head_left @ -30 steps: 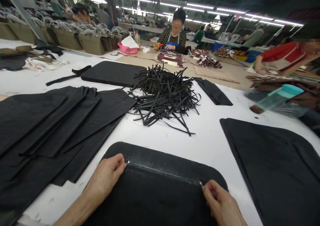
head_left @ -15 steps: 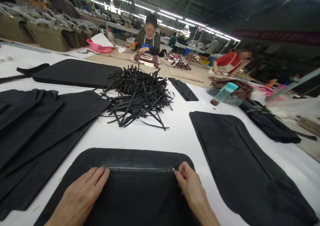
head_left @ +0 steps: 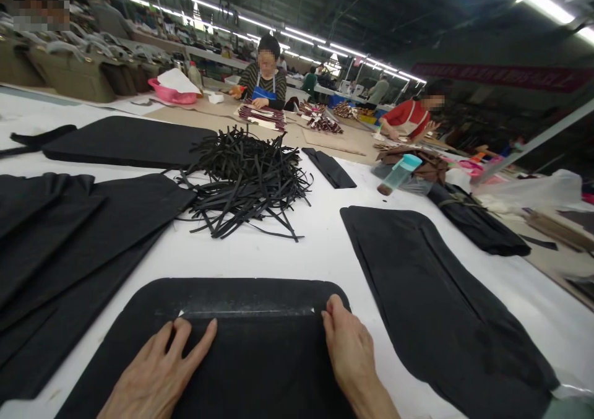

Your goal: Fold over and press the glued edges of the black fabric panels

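A large black panel with rounded corners (head_left: 260,369) lies on the white table in front of me. Across its upper part runs a shiny, straight crease, with a small white mark (head_left: 180,314) near its left end and another at the right. My left hand (head_left: 158,363) rests on the panel just below the crease, fingers spread. At the crease's right end, my right hand (head_left: 350,345) has its thumb and forefinger pinched together; whatever lies between them is hidden. Beyond the panel sits a heap of thin black strips (head_left: 250,184).
Stacked black pieces (head_left: 60,264) lie on the left, and more black panels (head_left: 431,295) on the right. A thick black stack (head_left: 130,140) is behind. A bottle with a turquoise lid (head_left: 399,174) lies tilted at far right. Two people (head_left: 266,85) work across the table.
My left hand has slid down a little from the crease and its fingers have spread, uncovering the left white mark. The right hand stays near the crease's right end. The view has shifted slightly.
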Demonstrator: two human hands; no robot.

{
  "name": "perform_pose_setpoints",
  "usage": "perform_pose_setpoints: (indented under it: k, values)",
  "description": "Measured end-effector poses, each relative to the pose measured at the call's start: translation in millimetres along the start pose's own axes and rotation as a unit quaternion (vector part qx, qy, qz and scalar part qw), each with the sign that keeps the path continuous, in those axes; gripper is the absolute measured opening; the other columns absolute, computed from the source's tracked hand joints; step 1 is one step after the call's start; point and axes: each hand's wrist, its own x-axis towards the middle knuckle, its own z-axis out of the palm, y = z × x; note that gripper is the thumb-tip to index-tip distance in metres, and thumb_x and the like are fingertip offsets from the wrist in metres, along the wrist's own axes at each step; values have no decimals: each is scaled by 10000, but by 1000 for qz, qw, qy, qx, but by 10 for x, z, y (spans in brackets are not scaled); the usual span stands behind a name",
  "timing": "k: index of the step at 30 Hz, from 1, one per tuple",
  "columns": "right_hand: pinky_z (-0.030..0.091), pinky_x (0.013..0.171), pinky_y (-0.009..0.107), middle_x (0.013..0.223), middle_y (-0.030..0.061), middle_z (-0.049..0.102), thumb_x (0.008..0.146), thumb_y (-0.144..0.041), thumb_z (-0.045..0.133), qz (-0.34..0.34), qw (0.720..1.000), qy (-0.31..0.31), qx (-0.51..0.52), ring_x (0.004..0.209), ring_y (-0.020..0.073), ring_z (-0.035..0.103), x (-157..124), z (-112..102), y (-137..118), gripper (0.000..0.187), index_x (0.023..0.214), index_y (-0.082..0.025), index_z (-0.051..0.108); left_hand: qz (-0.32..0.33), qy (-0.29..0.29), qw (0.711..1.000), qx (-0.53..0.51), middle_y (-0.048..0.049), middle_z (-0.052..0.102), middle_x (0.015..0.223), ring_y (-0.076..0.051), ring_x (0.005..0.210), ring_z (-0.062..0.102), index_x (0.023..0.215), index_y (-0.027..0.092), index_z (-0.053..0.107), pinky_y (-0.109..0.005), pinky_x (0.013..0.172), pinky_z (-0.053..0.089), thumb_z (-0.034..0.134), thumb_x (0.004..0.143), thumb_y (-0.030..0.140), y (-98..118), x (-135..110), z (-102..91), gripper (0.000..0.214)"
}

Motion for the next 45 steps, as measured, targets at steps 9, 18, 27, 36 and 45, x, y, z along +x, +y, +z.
perform_pose_setpoints:
  k: [9,18,27,36,45]
  values:
    - [447,783,360,1041,80,613,742,-11,488,-340,933,116,-21,912,250,549,-326,310,-625,425,1128,-171,561,2,-27,1000,0,-114,618,1136,-278,1049,582,1311,321,441,-390,878,496,361,700,-52,-6,76,-271,720]
    - [499,738,428,957,84,626,702,-71,610,-349,922,109,-131,854,294,555,-330,379,-712,540,1221,-202,538,-56,79,994,-57,-114,651,1117,-256,1009,605,1033,161,676,-370,858,515,313,710,-72,-111,81,-352,538]
    - [488,741,421,971,66,640,698,-121,603,-369,908,164,-110,877,296,555,-313,496,-692,484,1167,-237,576,158,112,951,-240,-65,439,1390,-166,1252,426,1388,127,274,-287,1004,426,372,708,-29,284,325,-186,704]
    - [506,701,330,965,45,678,653,-30,468,-444,862,206,-129,840,243,606,-146,546,-336,519,1131,-194,585,140,93,954,-248,-106,498,1340,-234,1218,465,1322,114,378,-373,1011,433,434,751,51,186,232,-172,577]
    - [516,722,320,1022,26,675,686,-30,433,-477,842,192,-164,870,228,620,-79,608,-120,544,1194,-188,549,98,91,975,-180,-121,473,1358,-243,1244,439,1308,115,397,-390,993,454,385,633,-15,-26,44,-83,688]
